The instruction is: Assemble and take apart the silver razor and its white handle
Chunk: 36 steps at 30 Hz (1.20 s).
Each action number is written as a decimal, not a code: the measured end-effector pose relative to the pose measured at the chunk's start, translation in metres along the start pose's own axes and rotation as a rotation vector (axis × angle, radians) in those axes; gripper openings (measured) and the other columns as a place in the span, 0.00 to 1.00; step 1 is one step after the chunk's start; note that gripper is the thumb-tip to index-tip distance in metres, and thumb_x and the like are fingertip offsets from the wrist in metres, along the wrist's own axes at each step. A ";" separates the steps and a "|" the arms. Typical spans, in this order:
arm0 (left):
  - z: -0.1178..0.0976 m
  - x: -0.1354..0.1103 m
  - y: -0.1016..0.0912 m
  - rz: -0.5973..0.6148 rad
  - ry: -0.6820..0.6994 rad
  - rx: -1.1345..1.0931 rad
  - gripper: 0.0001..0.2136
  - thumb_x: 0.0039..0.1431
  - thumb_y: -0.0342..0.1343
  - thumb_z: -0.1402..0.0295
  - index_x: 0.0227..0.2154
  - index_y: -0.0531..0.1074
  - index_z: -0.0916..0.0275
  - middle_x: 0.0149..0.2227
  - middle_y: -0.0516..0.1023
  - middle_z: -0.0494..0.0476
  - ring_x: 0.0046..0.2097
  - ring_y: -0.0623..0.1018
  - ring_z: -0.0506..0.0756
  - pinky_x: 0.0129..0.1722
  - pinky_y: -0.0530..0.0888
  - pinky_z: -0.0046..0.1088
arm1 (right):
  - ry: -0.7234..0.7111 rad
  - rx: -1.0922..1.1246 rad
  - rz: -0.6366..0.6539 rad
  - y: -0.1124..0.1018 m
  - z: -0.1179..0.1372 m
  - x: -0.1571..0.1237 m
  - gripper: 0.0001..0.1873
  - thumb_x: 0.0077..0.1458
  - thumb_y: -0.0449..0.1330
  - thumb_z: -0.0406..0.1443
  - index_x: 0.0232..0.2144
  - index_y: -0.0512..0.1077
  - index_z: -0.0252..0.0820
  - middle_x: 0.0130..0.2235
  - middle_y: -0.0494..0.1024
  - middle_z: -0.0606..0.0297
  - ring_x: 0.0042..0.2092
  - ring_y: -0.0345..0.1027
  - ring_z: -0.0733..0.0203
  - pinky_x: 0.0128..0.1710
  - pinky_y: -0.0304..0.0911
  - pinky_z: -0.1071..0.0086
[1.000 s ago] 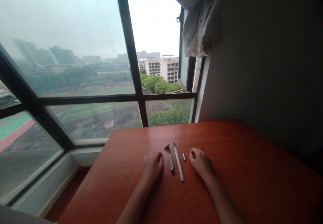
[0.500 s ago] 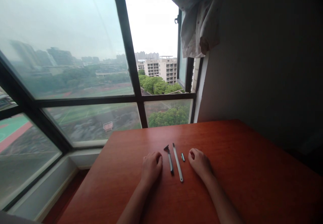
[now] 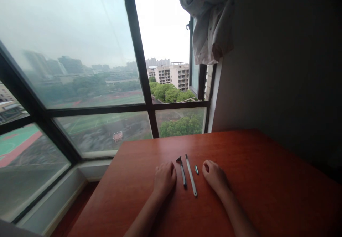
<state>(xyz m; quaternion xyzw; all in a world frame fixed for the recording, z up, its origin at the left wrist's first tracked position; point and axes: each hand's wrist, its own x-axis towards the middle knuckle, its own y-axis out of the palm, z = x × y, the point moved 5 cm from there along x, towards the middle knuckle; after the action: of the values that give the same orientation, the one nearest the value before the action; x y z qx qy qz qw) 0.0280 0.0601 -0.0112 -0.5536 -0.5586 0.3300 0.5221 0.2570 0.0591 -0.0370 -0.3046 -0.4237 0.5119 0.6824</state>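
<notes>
On the reddish-brown table (image 3: pixel 267 180), my left hand (image 3: pixel 164 180) rests knuckles up with its fingers curled under, holding nothing that shows. Just right of it lies a dark razor (image 3: pixel 182 171), head pointing away from me. Beside the razor is a long pale stick-like piece (image 3: pixel 191 175). A small greenish cap-like piece (image 3: pixel 196 169) sits next to that. My right hand (image 3: pixel 215 175) rests right of the small piece, fingers also curled under, touching none of the items.
A large window with dark frames (image 3: pixel 144 105) fills the left and far side, over a low sill (image 3: pixel 88 162). A bunched curtain (image 3: pixel 211 19) hangs at the upper right by a dark wall (image 3: pixel 280 69). The table's left edge drops to the floor.
Both hands and the three items keep their places on the table. Only the view has shifted slightly, so everything sits a little lower and further right in the picture.
</notes>
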 end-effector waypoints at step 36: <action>0.005 -0.004 -0.008 -0.023 0.018 -0.217 0.08 0.60 0.49 0.70 0.29 0.72 0.60 0.34 0.77 0.56 0.39 0.74 0.57 0.38 0.62 0.29 | -0.042 0.012 0.070 0.000 -0.001 0.005 0.06 0.56 0.54 0.31 0.28 0.68 0.44 0.30 0.75 0.67 0.31 0.68 0.64 0.28 0.48 0.72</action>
<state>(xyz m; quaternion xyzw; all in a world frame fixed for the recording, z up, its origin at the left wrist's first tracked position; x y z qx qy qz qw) 0.0200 0.0558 -0.0060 -0.6035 -0.5924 0.2567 0.4680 0.2583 0.0636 -0.0362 -0.3041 -0.4241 0.5442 0.6569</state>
